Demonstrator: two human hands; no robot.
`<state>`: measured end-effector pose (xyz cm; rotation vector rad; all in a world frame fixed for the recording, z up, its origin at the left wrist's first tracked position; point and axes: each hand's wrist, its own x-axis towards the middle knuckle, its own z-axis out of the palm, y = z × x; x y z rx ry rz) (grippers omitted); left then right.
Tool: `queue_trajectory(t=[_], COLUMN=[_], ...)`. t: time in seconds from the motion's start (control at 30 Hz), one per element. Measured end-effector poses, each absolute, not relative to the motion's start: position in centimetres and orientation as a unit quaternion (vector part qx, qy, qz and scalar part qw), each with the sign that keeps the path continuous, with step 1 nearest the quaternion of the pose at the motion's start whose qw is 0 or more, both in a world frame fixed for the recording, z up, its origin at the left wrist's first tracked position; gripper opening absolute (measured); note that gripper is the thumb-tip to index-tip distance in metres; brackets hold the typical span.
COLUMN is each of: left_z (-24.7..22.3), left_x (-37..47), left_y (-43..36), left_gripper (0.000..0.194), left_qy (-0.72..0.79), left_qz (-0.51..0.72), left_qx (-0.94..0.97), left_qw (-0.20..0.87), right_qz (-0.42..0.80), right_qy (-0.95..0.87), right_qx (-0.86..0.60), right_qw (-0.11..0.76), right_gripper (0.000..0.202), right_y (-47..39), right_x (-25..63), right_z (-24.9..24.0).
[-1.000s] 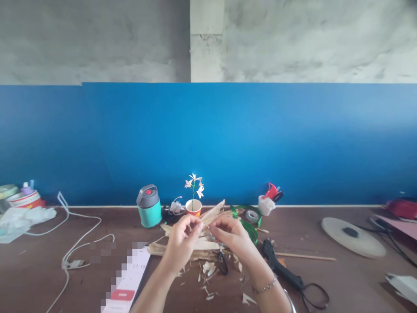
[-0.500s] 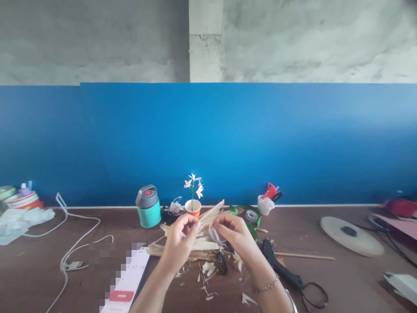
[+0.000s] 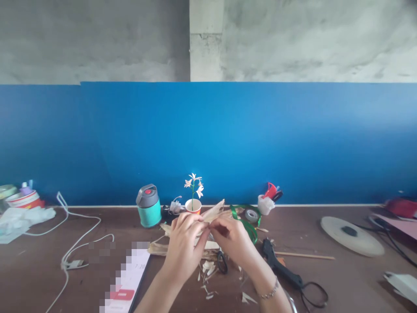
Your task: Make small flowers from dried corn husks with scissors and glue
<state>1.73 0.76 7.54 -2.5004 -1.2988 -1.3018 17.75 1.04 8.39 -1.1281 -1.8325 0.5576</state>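
Observation:
My left hand (image 3: 186, 241) and my right hand (image 3: 232, 238) meet over the middle of the table, fingertips pinched close together. Whatever is between them is too small or hidden to name. Beneath and behind them lies a heap of dry, pale corn-husk-like leaves (image 3: 213, 211). A dark scissors handle (image 3: 222, 262) shows below my hands; its blades are hidden. Small pale scraps (image 3: 208, 267) are scattered in front of it. Just beyond my fingers stands a paper cup (image 3: 193, 206) holding a green stem with several pale flowers (image 3: 197, 182).
A black glue gun (image 3: 282, 267) lies right of my right forearm, near a thin wooden stick (image 3: 306, 256). Green ribbon (image 3: 250, 230) and a tape roll (image 3: 251, 215) sit behind. A teal flask (image 3: 149, 214), phone (image 3: 130, 278) and white cable (image 3: 70, 252) are left. A round lid (image 3: 352, 237) lies right.
My hands have come together from a small gap, so their fingertips now meet. My left hand has turned, showing more of its back. The scissors and cup have stayed put.

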Motion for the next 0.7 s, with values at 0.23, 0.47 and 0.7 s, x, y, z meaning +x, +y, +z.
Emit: queue_trajectory(t=[0.23, 0.47, 0.7], left_z=[7.40, 7.39, 7.46], left_x=[1.74, 1.76, 1.64], left_y=[1.01, 1.19, 1.20], left_gripper=[0.011, 0.013, 0.016], left_qy=[-0.434, -0.437, -0.439], left_qz=[-0.437, -0.455, -0.460], left_qx=[-0.786, -0.766, -0.761], left_qw=[-0.052, -0.122, -0.130], right_qz=[0.178, 0.173, 0.175], right_qy=[-0.760, -0.754, -0.747], right_qx=[-0.449, -0.447, -0.450], right_qw=[0.436, 0.449, 0.456], right_gripper=[0.015, 0.013, 0.013], right_y=[0.62, 0.71, 0.58], right_x=[17.46, 17.51, 17.51], right_z=[8.65, 8.77, 8.79])
